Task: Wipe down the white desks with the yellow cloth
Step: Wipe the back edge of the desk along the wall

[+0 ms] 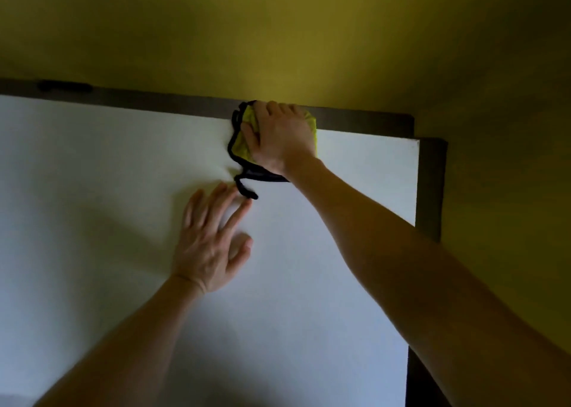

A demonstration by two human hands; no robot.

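**Fingers [289, 108] grip cloth [242, 148] at far desk [92, 175] edge**

Right hand [278, 138]: fingers curl over the bunched yellow cloth and grasp it, with the thumb against its left side. The cloth lies at the far edge of the white desk, partly over the dark strip [154, 101] behind it. Its black trim trails toward the left hand [210, 246]. Left hand: rests flat on the desk, fingers straight and spread, holding nothing. A yellow wall [278, 36] stands behind the desk.
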